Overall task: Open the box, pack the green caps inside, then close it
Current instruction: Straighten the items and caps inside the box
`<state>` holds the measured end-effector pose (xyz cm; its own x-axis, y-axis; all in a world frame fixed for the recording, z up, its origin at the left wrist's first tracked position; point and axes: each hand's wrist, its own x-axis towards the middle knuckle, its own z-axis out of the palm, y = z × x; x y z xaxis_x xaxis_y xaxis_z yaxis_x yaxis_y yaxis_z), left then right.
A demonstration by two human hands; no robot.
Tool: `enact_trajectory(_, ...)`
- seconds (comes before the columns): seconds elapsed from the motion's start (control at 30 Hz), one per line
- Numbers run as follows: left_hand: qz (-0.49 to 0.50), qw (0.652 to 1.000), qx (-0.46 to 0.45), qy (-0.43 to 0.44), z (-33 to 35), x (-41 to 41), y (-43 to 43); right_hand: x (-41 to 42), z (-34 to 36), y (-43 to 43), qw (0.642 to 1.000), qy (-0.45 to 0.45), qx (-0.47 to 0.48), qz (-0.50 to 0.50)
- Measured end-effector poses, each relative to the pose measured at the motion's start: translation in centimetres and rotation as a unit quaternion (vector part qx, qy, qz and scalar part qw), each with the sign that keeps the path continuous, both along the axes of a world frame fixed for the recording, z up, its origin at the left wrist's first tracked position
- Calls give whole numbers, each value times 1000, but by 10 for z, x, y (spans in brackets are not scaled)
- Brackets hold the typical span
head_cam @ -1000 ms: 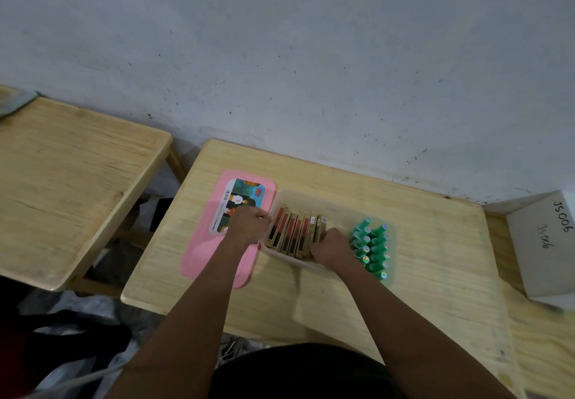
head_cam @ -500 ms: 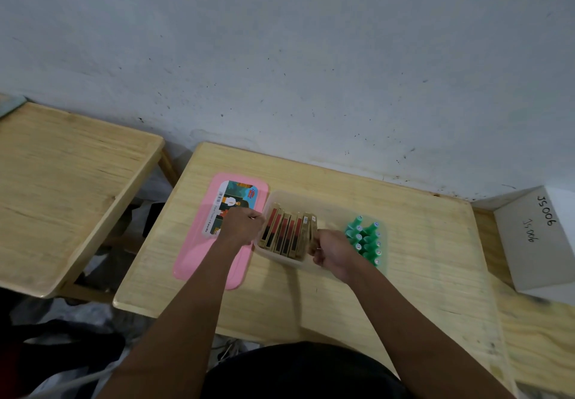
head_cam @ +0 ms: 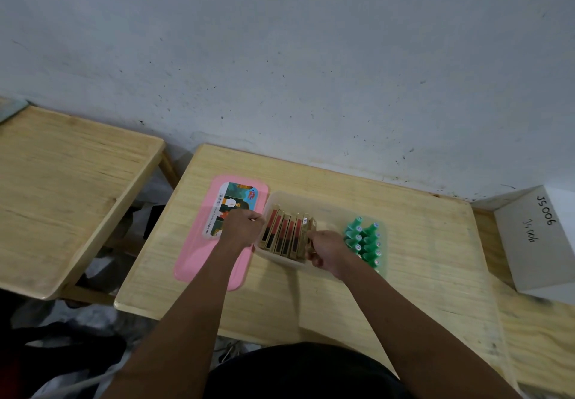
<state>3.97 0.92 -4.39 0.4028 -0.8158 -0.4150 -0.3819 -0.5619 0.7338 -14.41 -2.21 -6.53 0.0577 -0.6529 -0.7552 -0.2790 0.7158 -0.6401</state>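
Note:
A clear plastic box (head_cam: 320, 204) stands open in the middle of the wooden table. Several green caps (head_cam: 364, 241) stand packed in its right end. Several tan and red cartons (head_cam: 284, 235) stand in a row in its left part. The pink lid (head_cam: 199, 255) lies flat on the table, left of the box. My left hand (head_cam: 242, 227) has its fingers curled at the box's left wall, beside the leftmost carton. My right hand (head_cam: 326, 249) grips the rightmost carton, just left of the caps.
A second wooden table (head_cam: 62, 193) stands to the left across a gap. A white cardboard box (head_cam: 541, 243) marked JS006 sits at the right edge. The grey wall runs close behind the table (head_cam: 420, 274).
My right hand has drawn slightly left, away from the caps, while holding the end carton. The cartons sit tighter together. My left hand stays at the box's left wall.

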Motion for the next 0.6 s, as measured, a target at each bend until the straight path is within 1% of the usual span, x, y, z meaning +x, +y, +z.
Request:
enact_trajectory(0.1, 1, 1000, -3, -9, 0, 0, 0, -1, -1, 2, 997, 40, -45, 44)
enact_trajectory(0.23, 3, 1000, -3, -12, -1, 0, 0, 0, 2, 8, 994, 54, -89, 45)
enact_trajectory(0.37, 4, 1000, -3, -9, -2, 0, 0, 9, 2, 11, 988, 67, -119, 78)
enact_trajectory(0.5, 13, 1000, 1, -3, -3, 0, -1, 23, 3, 8, 977, 89, -123, 151)
enact_trajectory(0.6, 19, 1000, 4, 7, -5, 1, -1, 32, 1, 6, 955, 127, -135, 230)
